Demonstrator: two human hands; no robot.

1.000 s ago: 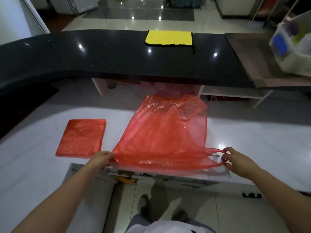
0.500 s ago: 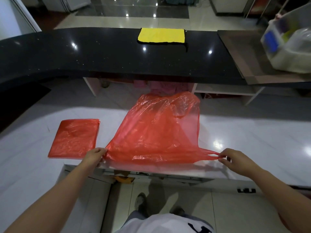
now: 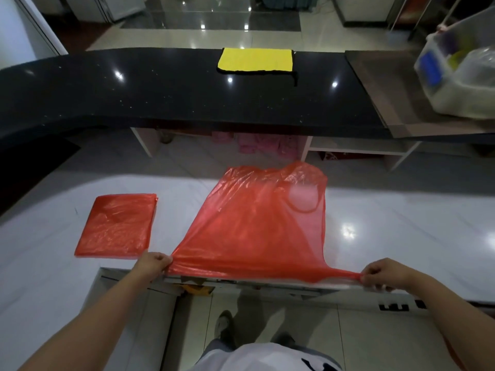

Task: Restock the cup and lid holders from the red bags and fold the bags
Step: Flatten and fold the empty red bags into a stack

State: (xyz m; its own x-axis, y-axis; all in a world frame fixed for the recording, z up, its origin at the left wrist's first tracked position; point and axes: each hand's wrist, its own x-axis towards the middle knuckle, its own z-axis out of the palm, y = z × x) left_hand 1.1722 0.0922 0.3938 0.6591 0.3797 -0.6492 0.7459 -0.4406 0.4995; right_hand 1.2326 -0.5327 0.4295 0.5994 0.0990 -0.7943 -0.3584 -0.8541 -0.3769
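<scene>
Open red bag (image 3: 257, 223): spread flat on the white counter (image 3: 401, 223) in front of you, its near edge stretched along the counter's front edge between your two hands; thin, translucent, creased; far end puckered near the shelf opening under the black bar top.
Bag handle: drawn out into a narrow strip at the near right corner, running to your right hand; a second handle loop shows through the plastic near the far right corner.
Left hand (image 3: 154, 265): your fingers are curled and pinch the bag's near left corner at the counter edge.
Right hand (image 3: 380, 274): your fingers and thumb are curled and pinch the end of the stretched handle strip, just above the counter edge.
Folded red bag (image 3: 117, 226): flat rectangle on the same counter, to the left of the open bag, apart from it; its near right corner lies just beside your left hand.
Black bar top (image 3: 160, 95): glossy, curved, raised behind the white counter.
Yellow cloth (image 3: 254, 59): folded flat on the black bar top, dark edging, well beyond the open bag.
Clear plastic tub (image 3: 460, 81): far right on a brown surface, holding blue and yellow items too blurred to name.
Shelf below bar top: pink crumpled material visible, kind unclear.
Cup and lid holders: cannot tell where they stand.
</scene>
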